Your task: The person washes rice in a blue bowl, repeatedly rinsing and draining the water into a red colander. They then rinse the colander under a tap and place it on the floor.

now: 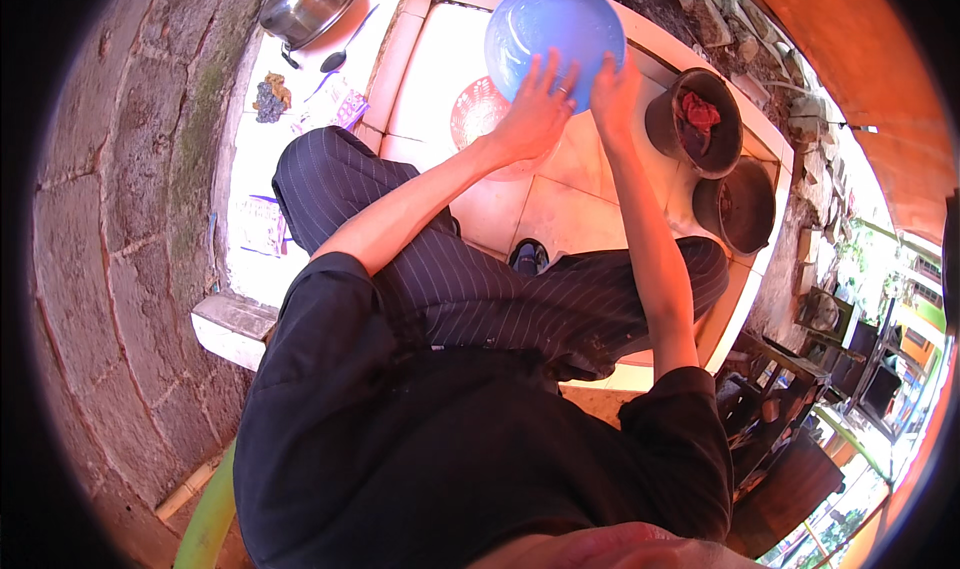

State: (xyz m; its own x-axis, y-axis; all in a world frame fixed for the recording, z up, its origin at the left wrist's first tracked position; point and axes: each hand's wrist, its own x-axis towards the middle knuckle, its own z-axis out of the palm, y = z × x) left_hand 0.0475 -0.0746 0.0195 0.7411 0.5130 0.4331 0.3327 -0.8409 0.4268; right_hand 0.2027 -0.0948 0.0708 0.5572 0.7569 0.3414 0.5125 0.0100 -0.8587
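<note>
A round blue plastic basin, wet and shiny inside, is tilted up at the top middle of the view. My left hand lies against its lower left part, fingers spread and a ring on one of them. At the basin's lower right edge is my right hand, its fingertips on the rim; whether its thumb closes round the rim is hard to tell. Below the basin, partly hidden by it and by my left forearm, a pink patterned plastic colander or bowl stands on the tiled floor of the basin area.
Two dark pots stand at the right, one holding a red cloth-like thing. On the left ledge are a metal pot, a black spoon, scouring pads and plastic packets. A low tiled wall surrounds the area; a block wall rises at left.
</note>
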